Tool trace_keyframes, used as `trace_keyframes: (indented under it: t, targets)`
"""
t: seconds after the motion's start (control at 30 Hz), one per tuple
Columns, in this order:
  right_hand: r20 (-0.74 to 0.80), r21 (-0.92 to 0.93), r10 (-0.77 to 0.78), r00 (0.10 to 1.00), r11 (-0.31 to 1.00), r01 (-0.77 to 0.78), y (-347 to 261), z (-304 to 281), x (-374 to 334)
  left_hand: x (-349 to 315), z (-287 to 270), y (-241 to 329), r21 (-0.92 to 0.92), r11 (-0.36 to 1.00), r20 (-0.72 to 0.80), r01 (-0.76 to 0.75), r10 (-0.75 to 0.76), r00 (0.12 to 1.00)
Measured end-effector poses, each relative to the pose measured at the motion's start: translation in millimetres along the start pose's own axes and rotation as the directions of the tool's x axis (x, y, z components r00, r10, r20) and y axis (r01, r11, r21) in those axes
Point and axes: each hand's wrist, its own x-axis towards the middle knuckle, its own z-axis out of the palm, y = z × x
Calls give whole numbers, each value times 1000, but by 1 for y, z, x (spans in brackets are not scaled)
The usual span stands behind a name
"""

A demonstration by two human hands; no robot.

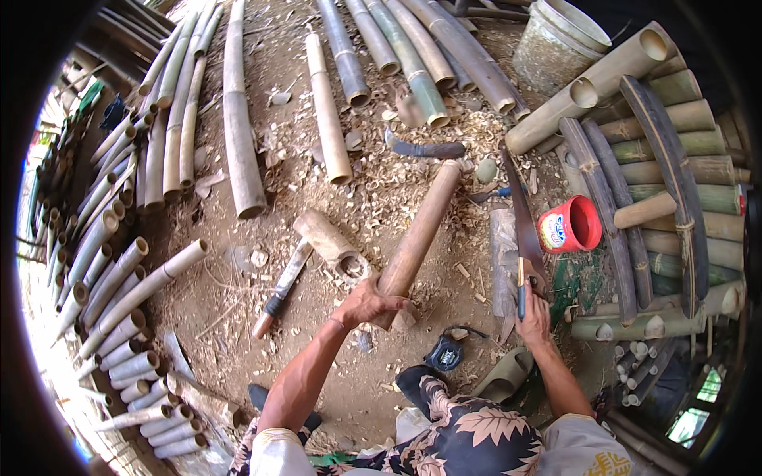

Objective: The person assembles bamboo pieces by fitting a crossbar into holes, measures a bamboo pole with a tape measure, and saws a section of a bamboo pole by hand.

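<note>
My left hand (369,304) is wrapped round the lower end of a brown bamboo tube (422,230), which slants up and away to the right. The handle of a handsaw (520,210) is in my right hand (535,319), and its long dark blade points away from me. Left of the tube lies a short, thick bamboo piece (329,242) with a hollowed end. A broad knife (284,287) rests against it, handle toward me. A black tape measure (448,351) sits on the ground between my forearms. Close to the saw stands a short grey bamboo section (502,262).
A red plastic tub (570,224) is right of the saw, beside a bamboo rack (675,182). A curved knife (425,148) and a blue-handled tool (492,193) lie beyond the tube among shavings. Bamboo poles (240,111) lie ahead; cut tubes (131,309) are stacked left. A dirty bucket (556,44) stands far right.
</note>
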Motion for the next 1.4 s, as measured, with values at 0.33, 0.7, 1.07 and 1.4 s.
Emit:
trace_keyframes:
  t: [0.33, 0.7, 1.07, 1.4]
  targets:
    - [324, 245, -553, 768, 833, 497, -148, 32, -54, -178, -64, -109, 609, 711, -521, 350, 26, 853]
    - [589, 784, -553, 589, 568, -251, -201, -16, 25, -144, 78, -40, -587, 803, -270, -103, -74, 960]
    - [395, 560, -826, 402, 564, 607, -310, -36, 106, -155, 53, -74, -872, 434, -342, -225, -213, 915]
    - [227, 95, -709, 667, 698, 710, -261, -25, 253, -238, -39, -252, -605, 567, -690, -560, -724, 13]
